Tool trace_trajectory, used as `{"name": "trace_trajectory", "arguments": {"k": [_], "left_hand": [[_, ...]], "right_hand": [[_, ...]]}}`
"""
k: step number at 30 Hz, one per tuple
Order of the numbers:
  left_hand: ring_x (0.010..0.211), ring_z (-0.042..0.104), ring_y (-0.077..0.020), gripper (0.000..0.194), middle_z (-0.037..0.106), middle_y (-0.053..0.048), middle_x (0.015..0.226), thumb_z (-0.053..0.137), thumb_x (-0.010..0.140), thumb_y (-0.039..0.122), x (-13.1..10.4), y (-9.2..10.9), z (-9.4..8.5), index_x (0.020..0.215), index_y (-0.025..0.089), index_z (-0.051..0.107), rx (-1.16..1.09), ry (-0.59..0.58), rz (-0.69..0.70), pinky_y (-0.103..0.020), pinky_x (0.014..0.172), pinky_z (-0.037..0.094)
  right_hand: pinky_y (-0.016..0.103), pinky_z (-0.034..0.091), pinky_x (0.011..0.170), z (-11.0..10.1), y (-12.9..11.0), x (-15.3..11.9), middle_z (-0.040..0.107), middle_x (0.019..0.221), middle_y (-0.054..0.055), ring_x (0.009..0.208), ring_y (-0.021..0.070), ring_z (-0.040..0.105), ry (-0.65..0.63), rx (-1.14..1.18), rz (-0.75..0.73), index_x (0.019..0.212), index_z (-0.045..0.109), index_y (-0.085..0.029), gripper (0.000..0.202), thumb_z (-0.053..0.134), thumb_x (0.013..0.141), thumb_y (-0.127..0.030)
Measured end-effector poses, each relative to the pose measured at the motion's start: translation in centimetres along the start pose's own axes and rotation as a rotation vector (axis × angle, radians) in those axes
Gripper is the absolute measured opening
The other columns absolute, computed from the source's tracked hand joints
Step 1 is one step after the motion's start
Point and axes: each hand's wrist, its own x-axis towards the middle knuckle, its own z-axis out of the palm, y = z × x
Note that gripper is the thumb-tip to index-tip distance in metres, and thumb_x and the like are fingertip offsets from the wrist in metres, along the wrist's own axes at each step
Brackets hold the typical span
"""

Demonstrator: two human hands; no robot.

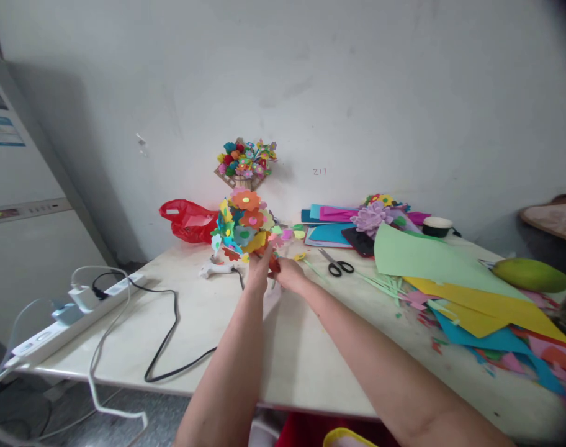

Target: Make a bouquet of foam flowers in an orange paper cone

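A bunch of colourful cut-out flowers (246,234) stands upright at the back middle of the table. My left hand (259,266) is at its lower edge, fingers reaching up under the orange and yellow blooms; what the fingertips hold is hidden. Beside it, my right hand (287,273) is closed around something orange-red at the base of the bunch, too small to make out. Just left of my hands lies a white glue gun (216,269). Black-handled scissors (339,267) and thin pale green strips (383,287) lie to the right.
A power strip (78,316) with plugs and trailing cables is at the left. A red plastic bag (190,220) sits at the back. Coloured sheets (450,267), scraps, a dark phone (359,242) and a green fruit (529,275) cover the right. A decorated flower basket (244,182) is against the wall.
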Motion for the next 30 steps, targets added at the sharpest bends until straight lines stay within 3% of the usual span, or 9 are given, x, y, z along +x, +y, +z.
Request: {"name": "trace_trajectory", "arguments": {"k": [3, 8, 13, 16, 20, 22, 25, 30], "left_hand": [[0.072, 0.061, -0.0144, 0.039, 0.064, -0.002, 0.079, 0.074, 0.064, 0.041, -0.1, 0.1, 0.2, 0.092, 0.019, 0.057, -0.038, -0.052, -0.005, -0.027, 0.069, 0.047], [0.066, 0.060, -0.0146, 0.040, 0.064, -0.004, 0.078, 0.076, 0.059, 0.043, -0.6, 0.7, -0.1, 0.082, 0.015, 0.059, -0.090, -0.133, -0.091, -0.026, 0.058, 0.047], [0.057, 0.059, -0.0141, 0.042, 0.064, -0.005, 0.075, 0.075, 0.060, 0.046, -0.8, 0.9, -0.6, 0.083, 0.014, 0.060, -0.117, -0.272, -0.175, -0.023, 0.043, 0.041], [0.048, 0.055, -0.0128, 0.040, 0.061, -0.004, 0.065, 0.074, 0.061, 0.048, -0.7, 0.7, -0.4, 0.077, 0.013, 0.061, -0.046, -0.283, -0.161, -0.022, 0.038, 0.036], [0.058, 0.059, -0.0141, 0.031, 0.063, -0.003, 0.067, 0.076, 0.061, 0.040, -0.4, 0.5, 0.3, 0.073, 0.015, 0.061, 0.021, -0.147, -0.027, -0.025, 0.052, 0.046], [0.064, 0.061, -0.0163, 0.029, 0.065, -0.005, 0.071, 0.076, 0.062, 0.038, -0.5, 0.6, 0.5, 0.076, 0.016, 0.062, 0.052, -0.089, -0.014, -0.026, 0.056, 0.048], [0.064, 0.062, -0.0177, 0.034, 0.068, -0.007, 0.079, 0.075, 0.062, 0.040, -0.9, 0.8, 0.4, 0.085, 0.018, 0.063, 0.065, -0.082, -0.051, -0.024, 0.049, 0.043], [0.059, 0.060, -0.0170, 0.040, 0.068, -0.009, 0.082, 0.075, 0.055, 0.039, -1.3, 0.9, 0.2, 0.086, 0.016, 0.064, 0.034, -0.180, -0.105, -0.022, 0.041, 0.037]], "right_hand": [[0.025, 0.039, 0.056, 0.2, 0.7, 0.3, 0.064, 0.066, 0.002, 0.067, 0.0188, 0.062, -0.008, 0.126, -0.012, 0.075, 0.059, -0.022, 0.008, 0.065, 0.069, -0.023], [0.020, 0.031, 0.042, -1.0, 1.4, -0.2, 0.056, 0.053, -0.003, 0.041, 0.0076, 0.043, -0.299, 0.500, -0.005, 0.068, 0.055, -0.018, 0.008, 0.056, 0.075, -0.020], [0.019, 0.028, 0.038, -2.2, 1.8, -1.0, 0.056, 0.052, -0.002, 0.040, 0.0059, 0.041, -0.487, 0.696, -0.084, 0.067, 0.059, -0.015, 0.015, 0.057, 0.076, -0.026], [0.019, 0.027, 0.037, -2.2, 1.7, -1.1, 0.058, 0.055, -0.003, 0.039, 0.0051, 0.039, -0.419, 0.713, -0.050, 0.070, 0.059, -0.015, 0.007, 0.059, 0.072, -0.022], [0.018, 0.029, 0.042, -1.4, 1.1, -0.9, 0.051, 0.048, -0.008, 0.042, 0.0055, 0.040, -0.168, 0.649, -0.028, 0.070, 0.057, -0.016, 0.008, 0.062, 0.066, -0.012], [0.018, 0.032, 0.046, -1.1, 0.9, -0.9, 0.054, 0.052, -0.006, 0.046, 0.0056, 0.044, -0.103, 0.605, -0.047, 0.066, 0.056, -0.016, 0.009, 0.059, 0.067, -0.008], [0.019, 0.031, 0.046, -1.2, 0.8, -1.1, 0.056, 0.053, -0.005, 0.045, 0.0053, 0.043, -0.160, 0.610, -0.095, 0.065, 0.056, -0.015, 0.009, 0.054, 0.071, -0.010], [0.022, 0.025, 0.041, -1.9, 1.1, -1.4, 0.055, 0.048, -0.004, 0.037, 0.0055, 0.034, -0.322, 0.646, -0.102, 0.064, 0.059, -0.014, 0.013, 0.054, 0.073, -0.022]]}}
